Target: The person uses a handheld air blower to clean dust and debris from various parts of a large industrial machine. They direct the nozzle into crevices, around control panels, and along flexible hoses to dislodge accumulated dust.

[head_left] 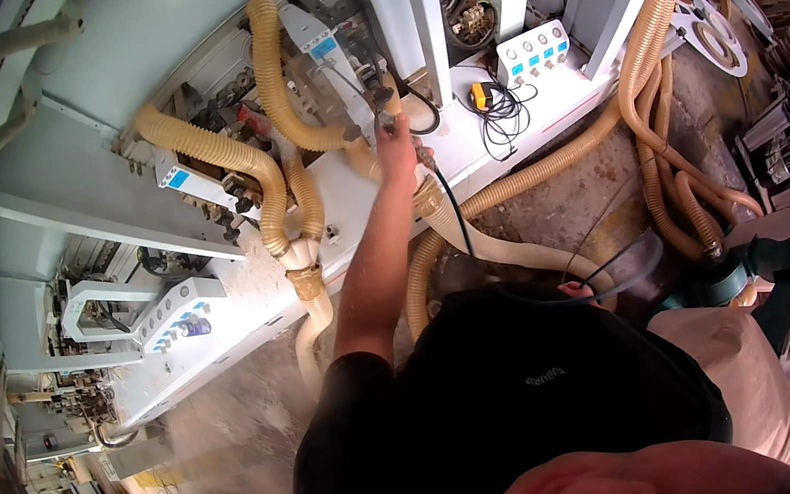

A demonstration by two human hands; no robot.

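The person's left hand [395,151] reaches up toward twelve o'clock, arm stretched from the dark short sleeve at the lower middle of the view. Its fingers are closed around a slim metal air-gun nozzle [384,119], whose tip points into the open workings of a large white woodworking machine [221,302]. A thin black hose [456,213] drops from the hand toward five o'clock and loops back over the person's dark shirt.

The right hand [578,291] shows only as a bit of fingertip at about four o'clock of the left hand, just above the shirt and touching the black hose; whether its fingers are closed or apart cannot be told.

Around the nozzle, ribbed tan dust-extraction hoses [231,154] curl out of the machine, from ten o'clock round to two o'clock, and several join a pale Y-shaped pipe fitting [300,255] at eight o'clock of the hand. A yellow pendant switch [480,96] with a tangled black cord lies on the machine's white ledge at two o'clock. A white control panel [534,52] with blue labels stands just beyond it. The concrete floor [551,205] below is dusty.
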